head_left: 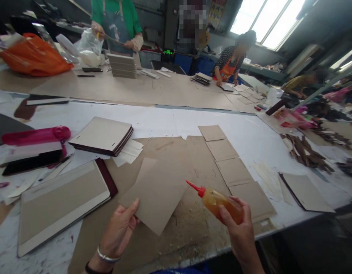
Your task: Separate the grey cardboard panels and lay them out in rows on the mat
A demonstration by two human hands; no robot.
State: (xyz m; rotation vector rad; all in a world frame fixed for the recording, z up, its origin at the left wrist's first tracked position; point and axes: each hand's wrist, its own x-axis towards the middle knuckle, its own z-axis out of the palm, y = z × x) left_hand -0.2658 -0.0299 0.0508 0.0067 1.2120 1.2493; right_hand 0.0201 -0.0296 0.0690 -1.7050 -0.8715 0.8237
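Observation:
My left hand (124,224) pinches the lower left corner of a flat grey-brown cardboard sheet (161,194), tilted over the stained brown work board (190,232). Behind that sheet the corner of another paler piece shows. In my right hand (240,232) is a glue bottle (218,203) with amber liquid and a red nozzle, its tip pointing up and left toward the sheet. To the right of the bottle, several cardboard pieces (236,171) lie in an overlapping row. Left of my left hand rests a larger grey panel (64,205) with a dark maroon edge.
A stack of grey boards with maroon edges (103,133) sits at the back left. Beside it lie a pink case (36,135) and a black phone (33,161). One dark-edged board (307,192) is at far right. Co-workers stand behind the far table (164,91).

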